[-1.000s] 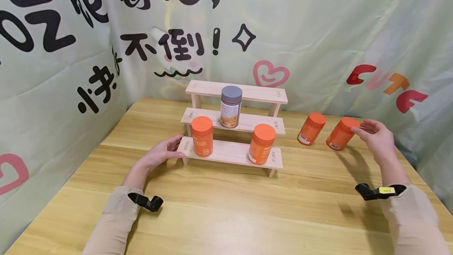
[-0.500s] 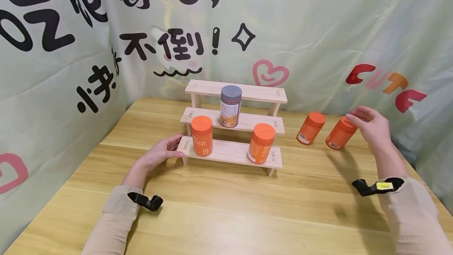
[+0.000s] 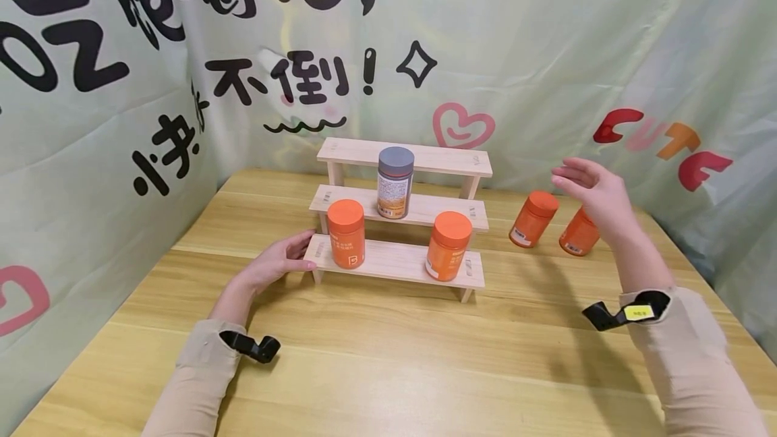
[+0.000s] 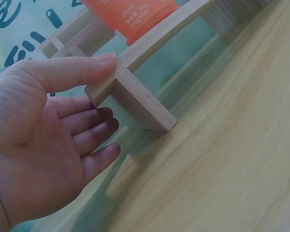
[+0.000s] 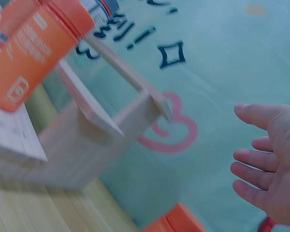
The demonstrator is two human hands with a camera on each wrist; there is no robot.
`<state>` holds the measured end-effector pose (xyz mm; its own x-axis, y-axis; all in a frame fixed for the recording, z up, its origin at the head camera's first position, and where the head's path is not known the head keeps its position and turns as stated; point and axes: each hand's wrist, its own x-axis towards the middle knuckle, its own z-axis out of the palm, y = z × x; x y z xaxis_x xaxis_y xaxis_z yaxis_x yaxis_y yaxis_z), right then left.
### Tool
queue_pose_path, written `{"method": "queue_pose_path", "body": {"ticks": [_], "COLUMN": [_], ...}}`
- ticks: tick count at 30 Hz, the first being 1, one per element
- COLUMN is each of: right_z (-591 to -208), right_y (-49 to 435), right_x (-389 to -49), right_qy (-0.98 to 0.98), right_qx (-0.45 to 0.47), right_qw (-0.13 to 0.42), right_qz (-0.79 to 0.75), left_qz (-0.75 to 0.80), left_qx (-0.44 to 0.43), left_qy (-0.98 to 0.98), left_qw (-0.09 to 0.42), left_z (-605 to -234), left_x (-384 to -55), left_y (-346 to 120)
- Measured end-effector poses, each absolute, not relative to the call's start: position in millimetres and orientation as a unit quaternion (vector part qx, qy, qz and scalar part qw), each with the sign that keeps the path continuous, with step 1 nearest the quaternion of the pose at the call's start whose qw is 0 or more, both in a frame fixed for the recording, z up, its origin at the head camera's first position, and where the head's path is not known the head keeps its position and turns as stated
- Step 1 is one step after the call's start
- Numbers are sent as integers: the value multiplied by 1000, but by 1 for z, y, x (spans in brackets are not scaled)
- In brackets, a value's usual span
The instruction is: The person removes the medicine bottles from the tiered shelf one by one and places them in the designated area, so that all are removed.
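A three-tier wooden display shelf (image 3: pixel 397 260) stands on the table. My left hand (image 3: pixel 273 265) pinches the left end of its lowest board, with the thumb (image 4: pixel 87 72) on top and the index fingertip at the edge below. On that board are an orange jar (image 3: pixel 347 235) at the left and another orange jar (image 3: pixel 449 247) at the right. A grey-lidded jar (image 3: pixel 396 184) occupies the middle board. In the air at the right, my right hand (image 3: pixel 597 194) holds nothing, fingers loosely extended. It hangs near an orange jar (image 3: pixel 533 220) and partly hides a second orange jar (image 3: pixel 579 233).
The wooden tabletop (image 3: pixel 388 363) extends in front of the shelf. A pale green printed curtain (image 3: pixel 522 52) closes off the back and the sides. The shelf's top board (image 3: pixel 449 160) stands close to the curtain.
My right hand has let go of the far-right orange jar, then risen and moved left toward the other loose jar. The left hand stays at the shelf's end.
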<state>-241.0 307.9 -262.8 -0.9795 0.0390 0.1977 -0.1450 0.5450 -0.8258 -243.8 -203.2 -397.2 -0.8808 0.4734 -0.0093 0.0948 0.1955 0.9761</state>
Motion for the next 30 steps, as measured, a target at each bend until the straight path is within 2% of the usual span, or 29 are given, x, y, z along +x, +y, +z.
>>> {"method": "queue_pose_path", "body": {"ticks": [12, 30], "right_z": [-254, -242], "right_y": [255, 189], "right_x": [-249, -261], "right_qy": [-867, -843], "right_qx": [82, 158], "right_qw": [46, 18], "right_qz": [490, 513], "left_qz": [601, 599], "left_qx": [185, 186], "left_qy": [761, 764], "left_qw": [158, 152], "left_z": [-400, -397], "left_x": [-244, -243], "left_y": [-203, -202]}}
